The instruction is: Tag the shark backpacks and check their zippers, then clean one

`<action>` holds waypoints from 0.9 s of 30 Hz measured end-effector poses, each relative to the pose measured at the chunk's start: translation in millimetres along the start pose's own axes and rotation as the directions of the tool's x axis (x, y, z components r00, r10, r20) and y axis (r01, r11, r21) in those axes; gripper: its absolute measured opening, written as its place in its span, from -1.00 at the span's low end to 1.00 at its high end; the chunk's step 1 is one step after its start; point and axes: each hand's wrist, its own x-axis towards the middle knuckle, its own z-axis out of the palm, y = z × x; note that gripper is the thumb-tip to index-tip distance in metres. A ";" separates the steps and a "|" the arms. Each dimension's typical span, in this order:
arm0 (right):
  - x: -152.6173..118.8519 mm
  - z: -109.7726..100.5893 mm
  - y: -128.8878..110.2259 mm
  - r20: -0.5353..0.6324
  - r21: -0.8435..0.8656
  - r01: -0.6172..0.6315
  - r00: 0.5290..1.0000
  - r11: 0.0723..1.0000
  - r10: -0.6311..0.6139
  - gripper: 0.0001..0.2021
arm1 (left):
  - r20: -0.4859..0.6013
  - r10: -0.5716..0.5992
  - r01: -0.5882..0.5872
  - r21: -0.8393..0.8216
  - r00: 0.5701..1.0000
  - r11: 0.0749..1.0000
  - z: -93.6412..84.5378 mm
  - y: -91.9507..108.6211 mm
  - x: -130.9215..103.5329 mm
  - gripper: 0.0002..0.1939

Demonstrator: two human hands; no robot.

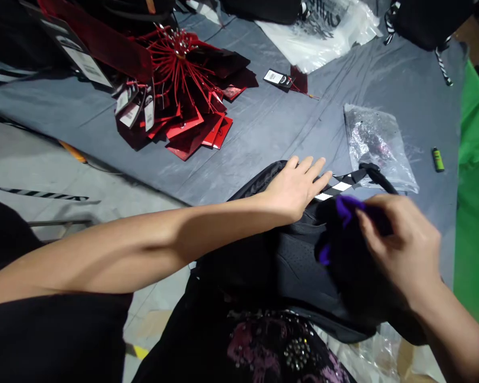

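Observation:
A black padded bag (299, 260), perhaps a backpack, lies at the near edge of the grey-covered table. My left hand (293, 189) rests on its upper part with the fingers stretched out and apart. Beside those fingers runs a black-and-white checkered strap (341, 185). My right hand (403, 244) is closed, thumb against fingers, on a purple cloth (349, 208) over the bag's right side. Dark material hangs below that hand, blurred, so its outline is unclear.
Red tags (191, 117) on strings lie bunched at the table's left, with one loose tag (279, 78) nearby. A clear plastic bag (377, 141), a small green-and-black tube (438, 159) and a white printed plastic bag (323, 32) lie farther right. Green cloth (475, 202) borders the table.

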 end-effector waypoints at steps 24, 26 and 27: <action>27.2 35.8 -36.9 0.671 -0.050 0.507 0.655 0.861 -0.347 -0.68 | -0.024 -0.100 0.100 0.037 0.995 0.994 4.6 2.7 4.2 -0.18; 26.2 33.5 -33.2 0.630 0.028 0.516 0.656 0.856 -0.416 -0.66 | -0.010 -0.102 0.102 0.034 0.995 0.994 4.9 2.5 3.4 -0.13; 26.0 32.9 -31.7 0.617 0.038 0.517 0.662 0.855 -0.427 -0.65 | -0.011 -0.105 0.105 0.032 0.994 0.994 5.5 2.1 3.7 -0.11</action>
